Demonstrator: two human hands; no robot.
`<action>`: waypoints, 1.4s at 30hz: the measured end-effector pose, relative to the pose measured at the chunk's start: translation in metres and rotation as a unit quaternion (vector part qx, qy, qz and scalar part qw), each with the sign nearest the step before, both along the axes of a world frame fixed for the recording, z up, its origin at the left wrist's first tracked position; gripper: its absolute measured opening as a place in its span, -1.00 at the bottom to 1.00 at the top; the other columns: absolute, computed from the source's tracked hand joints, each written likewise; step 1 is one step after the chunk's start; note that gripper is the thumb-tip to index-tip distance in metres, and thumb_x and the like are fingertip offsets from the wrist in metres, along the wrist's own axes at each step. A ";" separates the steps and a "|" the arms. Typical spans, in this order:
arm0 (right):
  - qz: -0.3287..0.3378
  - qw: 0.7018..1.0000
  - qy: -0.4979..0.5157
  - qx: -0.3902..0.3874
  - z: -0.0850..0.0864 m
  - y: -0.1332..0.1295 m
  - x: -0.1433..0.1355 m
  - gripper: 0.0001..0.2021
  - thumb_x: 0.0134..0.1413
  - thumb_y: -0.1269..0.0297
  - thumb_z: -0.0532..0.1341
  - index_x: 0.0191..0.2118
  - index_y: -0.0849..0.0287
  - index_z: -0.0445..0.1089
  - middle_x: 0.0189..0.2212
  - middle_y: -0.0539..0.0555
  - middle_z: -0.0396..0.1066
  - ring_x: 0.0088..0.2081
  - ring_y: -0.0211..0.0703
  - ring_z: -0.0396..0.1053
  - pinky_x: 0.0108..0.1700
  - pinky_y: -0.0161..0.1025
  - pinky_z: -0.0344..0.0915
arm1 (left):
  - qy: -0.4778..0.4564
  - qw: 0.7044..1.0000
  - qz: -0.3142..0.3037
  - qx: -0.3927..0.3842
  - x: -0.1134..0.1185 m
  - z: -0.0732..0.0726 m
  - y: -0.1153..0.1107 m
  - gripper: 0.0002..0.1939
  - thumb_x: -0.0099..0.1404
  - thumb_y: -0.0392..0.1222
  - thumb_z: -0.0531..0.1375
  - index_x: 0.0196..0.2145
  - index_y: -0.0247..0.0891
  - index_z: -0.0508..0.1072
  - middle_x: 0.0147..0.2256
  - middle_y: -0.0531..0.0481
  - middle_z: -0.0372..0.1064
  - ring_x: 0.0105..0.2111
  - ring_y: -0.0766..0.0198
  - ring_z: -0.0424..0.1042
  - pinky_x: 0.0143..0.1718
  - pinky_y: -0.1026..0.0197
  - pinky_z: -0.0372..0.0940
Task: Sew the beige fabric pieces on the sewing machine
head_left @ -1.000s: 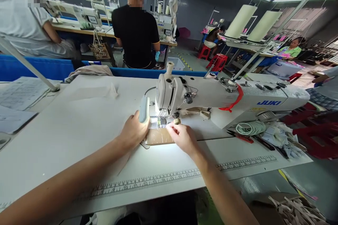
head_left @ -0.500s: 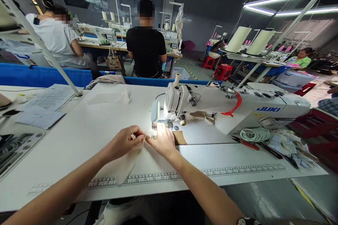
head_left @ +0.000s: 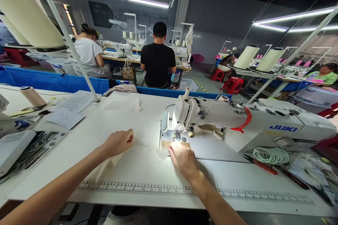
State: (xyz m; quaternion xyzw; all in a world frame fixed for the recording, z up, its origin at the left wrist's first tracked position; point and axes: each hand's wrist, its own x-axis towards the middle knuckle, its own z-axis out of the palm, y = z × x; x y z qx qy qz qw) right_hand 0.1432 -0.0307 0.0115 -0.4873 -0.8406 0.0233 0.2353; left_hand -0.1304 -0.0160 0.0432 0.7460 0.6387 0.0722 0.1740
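Note:
My left hand (head_left: pixel 119 143) is closed in a pinch above the white table, left of the needle. A cream sheer fabric piece (head_left: pixel 107 167) trails beneath it and its wrist. My right hand (head_left: pixel 184 157) rests in front of the presser foot, fingers curled together. At its fingertips lies a small sheer fabric piece (head_left: pixel 163 153), held against the machine bed. A brown strip (head_left: pixel 167 144) lies just behind those fingers, partly covered. The white sewing machine (head_left: pixel 182 112) stands over it, its lamp lighting the needle area.
Right of my hands are a mint cord coil (head_left: pixel 271 155), red-handled scissors (head_left: pixel 266 168) and fabric scraps (head_left: pixel 306 170). A printed ruler (head_left: pixel 148 189) runs along the table's front. Papers (head_left: pixel 66 116) and a thread cone (head_left: pixel 33 96) lie left. Other people sit at machines beyond.
My hands have drawn apart: the left has moved left with the cream fabric, the right has shifted right and nearer to me. The view has turned and tilted slightly up.

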 end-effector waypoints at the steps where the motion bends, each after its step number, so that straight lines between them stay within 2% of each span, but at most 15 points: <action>1: -0.018 0.999 -0.039 0.022 -0.003 0.001 0.002 -0.84 0.20 0.47 0.07 -0.39 0.18 0.30 -0.43 0.09 0.35 -0.44 -0.11 0.32 -0.44 -0.22 0.17 | 0.048 0.999 -0.009 0.022 -0.002 -0.001 0.008 -0.92 0.22 -0.18 0.01 -0.38 -0.21 0.25 -0.46 0.05 0.34 -0.44 0.19 0.30 -0.43 0.18 0.08; 4: -0.052 0.995 -0.069 0.040 -0.009 0.002 0.007 -0.90 0.20 0.44 0.09 -0.33 0.17 0.31 -0.36 0.12 0.33 -0.37 -0.03 0.33 -0.41 -0.17 0.22 | 0.093 0.991 0.019 0.090 -0.006 -0.003 0.043 -0.79 0.27 -0.10 0.03 -0.21 -0.24 0.35 -0.20 -0.08 0.41 -0.16 0.09 0.34 -0.34 0.16 0.19; 7: -0.049 0.998 -0.017 0.025 -0.013 0.002 0.011 -0.90 0.20 0.44 0.07 -0.27 0.15 0.30 -0.33 0.10 0.32 -0.33 -0.03 0.34 -0.36 -0.15 0.28 | 0.100 0.977 0.109 0.152 -0.005 -0.007 0.091 -0.68 0.32 -0.08 -0.02 -0.16 -0.30 0.42 -0.07 -0.22 0.36 0.03 -0.02 0.23 -0.27 0.12 0.24; 11: -0.029 0.998 0.047 0.009 -0.014 0.003 0.016 -0.82 0.17 0.49 0.02 -0.21 0.11 0.30 -0.32 0.10 0.33 -0.31 -0.05 0.36 -0.35 -0.16 0.32 | 0.080 0.966 0.186 0.162 -0.002 -0.017 0.147 -0.63 0.29 -0.02 0.02 -0.27 -0.35 0.50 -0.13 -0.31 0.40 0.01 -0.15 0.23 -0.21 0.03 0.26; 15: -0.022 0.998 0.063 -0.004 -0.014 0.005 0.019 -0.81 0.19 0.50 -0.01 -0.24 0.12 0.29 -0.32 0.11 0.33 -0.35 -0.06 0.36 -0.36 -0.15 0.33 | 0.025 0.961 0.225 0.158 -0.006 -0.028 0.171 -0.67 0.29 -0.08 0.00 -0.26 -0.29 0.51 -0.17 -0.19 0.45 -0.06 -0.05 0.31 -0.27 0.12 0.26; 18: -0.016 0.997 0.078 -0.006 -0.013 0.005 0.019 -0.81 0.20 0.47 -0.02 -0.25 0.11 0.29 -0.32 0.11 0.33 -0.34 -0.06 0.36 -0.36 -0.14 0.34 | -0.011 0.960 0.232 0.155 -0.015 -0.028 0.171 -0.63 0.33 -0.12 -0.08 -0.17 -0.30 0.46 -0.20 -0.12 0.48 -0.17 0.11 0.39 -0.34 0.23 0.25; 20: -0.016 0.996 0.085 -0.002 -0.011 0.003 0.018 -0.82 0.21 0.45 -0.03 -0.24 0.09 0.28 -0.31 0.11 0.33 -0.33 -0.06 0.37 -0.36 -0.14 0.35 | -0.019 0.960 0.228 0.165 -0.019 -0.025 0.167 -0.61 0.35 -0.13 -0.12 -0.15 -0.31 0.44 -0.19 -0.12 0.47 -0.17 0.13 0.39 -0.30 0.23 0.25; 22: -0.024 0.996 0.081 0.005 -0.010 0.000 0.018 -0.82 0.20 0.44 -0.03 -0.22 0.09 0.28 -0.31 0.12 0.32 -0.32 -0.04 0.37 -0.35 -0.13 0.35 | -0.015 0.960 0.215 0.178 -0.017 -0.022 0.165 -0.61 0.35 -0.09 -0.12 -0.17 -0.30 0.44 -0.16 -0.13 0.46 -0.09 0.08 0.34 -0.21 0.19 0.24; 25: -0.034 0.997 0.065 0.012 -0.007 -0.005 0.018 -0.82 0.20 0.45 -0.05 -0.25 0.10 0.26 -0.33 0.12 0.30 -0.33 -0.03 0.36 -0.36 -0.11 0.34 | -0.005 0.964 0.196 0.180 -0.004 -0.021 0.168 -0.66 0.29 -0.03 0.00 -0.24 -0.28 0.46 -0.13 -0.18 0.44 0.00 -0.03 0.26 -0.12 0.10 0.22; 29: -0.018 0.997 0.074 0.021 -0.003 -0.012 0.023 -0.81 0.21 0.46 -0.06 -0.30 0.10 0.25 -0.37 0.09 0.29 -0.36 -0.07 0.33 -0.35 -0.12 0.35 | -0.009 0.967 0.210 0.147 0.014 -0.025 0.178 -0.85 0.13 -0.17 0.14 -0.44 -0.29 0.46 -0.20 -0.27 0.45 -0.03 -0.15 0.27 -0.18 0.04 0.24; 31: -0.003 0.995 0.097 0.019 -0.002 -0.014 0.026 -0.81 0.21 0.45 -0.04 -0.28 0.11 0.27 -0.35 0.09 0.30 -0.33 -0.07 0.34 -0.31 -0.13 0.37 | -0.028 0.967 0.213 0.138 0.015 -0.028 0.179 -0.89 0.10 -0.21 0.15 -0.50 -0.26 0.43 -0.27 -0.20 0.47 -0.09 -0.09 0.33 -0.24 0.10 0.25; 35: 0.005 0.992 0.128 0.016 -0.002 -0.016 0.032 -0.81 0.23 0.43 -0.03 -0.25 0.12 0.31 -0.31 0.10 0.34 -0.27 -0.09 0.36 -0.23 -0.16 0.36 | -0.084 0.962 0.210 0.153 0.000 -0.027 0.167 -0.87 0.17 -0.17 0.11 -0.43 -0.23 0.42 -0.33 -0.04 0.49 -0.25 0.13 0.43 -0.31 0.22 0.26; 38: -0.013 0.993 0.107 0.049 -0.005 -0.017 0.037 -0.80 0.24 0.42 -0.04 -0.24 0.14 0.32 -0.28 0.11 0.35 -0.24 -0.07 0.35 -0.19 -0.15 0.33 | -0.114 0.948 0.230 0.186 -0.015 -0.011 0.149 -0.86 0.20 -0.17 0.09 -0.34 -0.25 0.40 -0.30 -0.03 0.49 -0.25 0.18 0.45 -0.24 0.24 0.28; 42: -0.052 0.993 0.078 0.076 -0.010 -0.028 0.046 -0.79 0.25 0.40 -0.03 -0.21 0.17 0.35 -0.29 0.12 0.35 -0.24 -0.05 0.33 -0.18 -0.12 0.28 | -0.149 0.913 0.283 0.253 -0.036 0.031 0.113 -0.73 0.31 -0.12 -0.05 -0.13 -0.33 0.26 -0.18 -0.12 0.42 -0.13 0.15 0.40 -0.15 0.18 0.27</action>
